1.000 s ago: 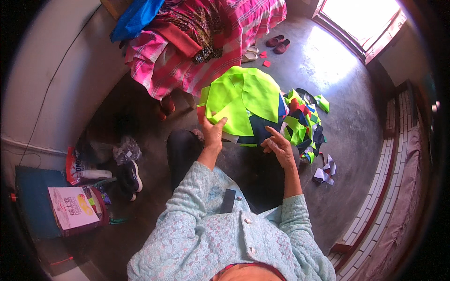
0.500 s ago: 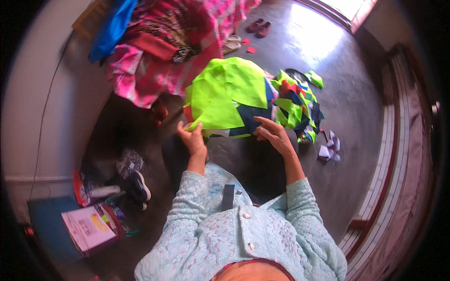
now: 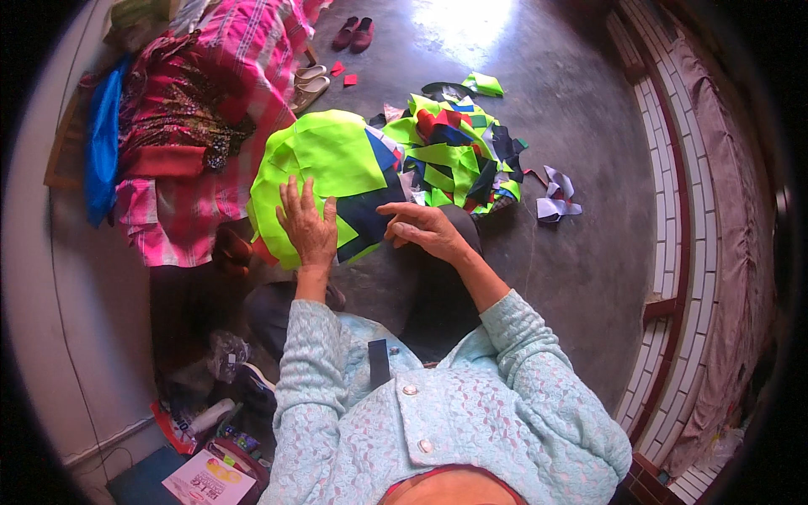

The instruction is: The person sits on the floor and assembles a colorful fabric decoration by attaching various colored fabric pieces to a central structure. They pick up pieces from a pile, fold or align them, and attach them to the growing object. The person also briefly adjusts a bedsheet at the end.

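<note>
A rounded patchwork of lime-yellow and navy cloth pieces [image 3: 328,156] rests in front of me at my knees. My left hand [image 3: 307,225] lies on its near lime part with the fingers spread. At the navy patch [image 3: 369,217] along the right edge is my right hand [image 3: 427,233]. Its index finger stretches to the left and the other fingers are loosely bent. I make out nothing in it. Just beyond, a heap of cloth scraps [image 3: 463,156] in lime, navy, red and white lies on the floor.
Pink checked cloth [image 3: 244,63] and a blue cloth [image 3: 104,143] hang at the left. Dark red shoes [image 3: 353,35] and pale shoes [image 3: 310,87] stand at the back. White scraps [image 3: 558,198] lie right of the heap. A box [image 3: 208,480] sits at the lower left.
My left hand has gone from pinching the patchwork's near edge to lying spread on top of it. The view has shifted, so the patchwork and heap appear further left. My right hand keeps much the same pose.
</note>
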Motion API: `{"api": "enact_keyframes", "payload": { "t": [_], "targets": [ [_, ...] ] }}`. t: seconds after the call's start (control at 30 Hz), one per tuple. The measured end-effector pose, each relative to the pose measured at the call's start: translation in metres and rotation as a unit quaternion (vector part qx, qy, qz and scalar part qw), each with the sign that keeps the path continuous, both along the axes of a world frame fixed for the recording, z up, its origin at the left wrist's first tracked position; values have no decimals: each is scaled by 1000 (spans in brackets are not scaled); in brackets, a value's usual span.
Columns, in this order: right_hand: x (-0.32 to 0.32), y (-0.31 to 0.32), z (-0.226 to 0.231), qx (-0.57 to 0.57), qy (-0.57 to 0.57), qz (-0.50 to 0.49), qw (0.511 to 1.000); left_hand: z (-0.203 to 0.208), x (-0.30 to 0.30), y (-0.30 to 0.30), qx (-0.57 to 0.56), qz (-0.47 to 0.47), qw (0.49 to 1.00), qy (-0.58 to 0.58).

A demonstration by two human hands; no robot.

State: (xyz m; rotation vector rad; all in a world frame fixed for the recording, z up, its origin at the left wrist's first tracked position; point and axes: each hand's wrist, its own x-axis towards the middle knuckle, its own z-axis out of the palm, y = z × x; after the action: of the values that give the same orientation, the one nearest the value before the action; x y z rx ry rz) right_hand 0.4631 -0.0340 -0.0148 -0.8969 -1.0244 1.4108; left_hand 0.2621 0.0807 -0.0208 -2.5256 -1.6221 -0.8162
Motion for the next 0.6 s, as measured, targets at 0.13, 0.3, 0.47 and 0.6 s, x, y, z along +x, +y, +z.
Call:
{"api": "enact_keyframes", "payload": {
  "t": [0.13,0.3,0.47,0.6],
  "targets": [
    [25,-16,14,21,124,-56,991,-31,6,12,-16,22,995,97],
    [99,-19,-42,-44,129,-278,951,-27,10,10,-9,33,992,124],
    [172,-9,-167,-195,23,-393,898,-24,15,9,-15,33,990,133],
    [189,18,-216,-253,-92,-388,881,-17,17,8,-32,36,987,154]
  ]
}}
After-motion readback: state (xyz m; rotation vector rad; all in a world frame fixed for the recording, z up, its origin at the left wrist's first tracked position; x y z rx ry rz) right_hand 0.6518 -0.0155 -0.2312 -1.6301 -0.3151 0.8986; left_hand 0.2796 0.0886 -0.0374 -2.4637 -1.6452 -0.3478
